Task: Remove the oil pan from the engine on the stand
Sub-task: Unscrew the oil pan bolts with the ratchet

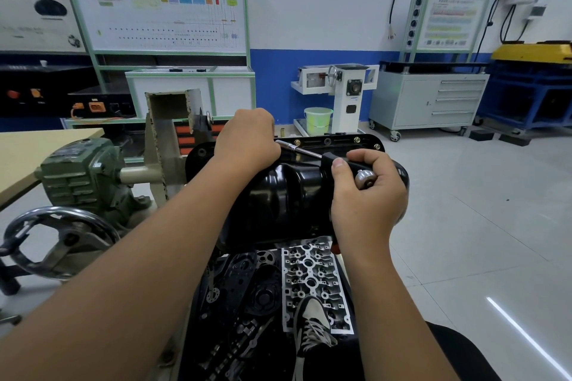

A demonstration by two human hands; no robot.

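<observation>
The glossy black pressed-steel oil pan (288,192) sits at the centre of the frame, facing up on the engine, which is turned upside down on the beige steel stand (161,145) so the flange bolts can be reached from above. It is still seated on the block, and several brass-coloured bolts (327,141) remain along its far flange.

The right hand (365,192) curls around the black grip of a chrome ratchet wrench (312,154), thumb laid along the handle, placed out at the end, probably for leverage. The shaft runs toward the upper left, where the left hand (247,142) closes over the wrench head; it likely presses the socket down so it stays square on a bolt, though the bolt itself is hidden under that hand.

At lower left, the chrome handwheel (58,244) and green gearbox (80,173) serve to rotate the engine. Below the pan, a silver cylinder head (312,275) and dark engine parts lie in a black tray (192,334), apparently parked there after removal.
</observation>
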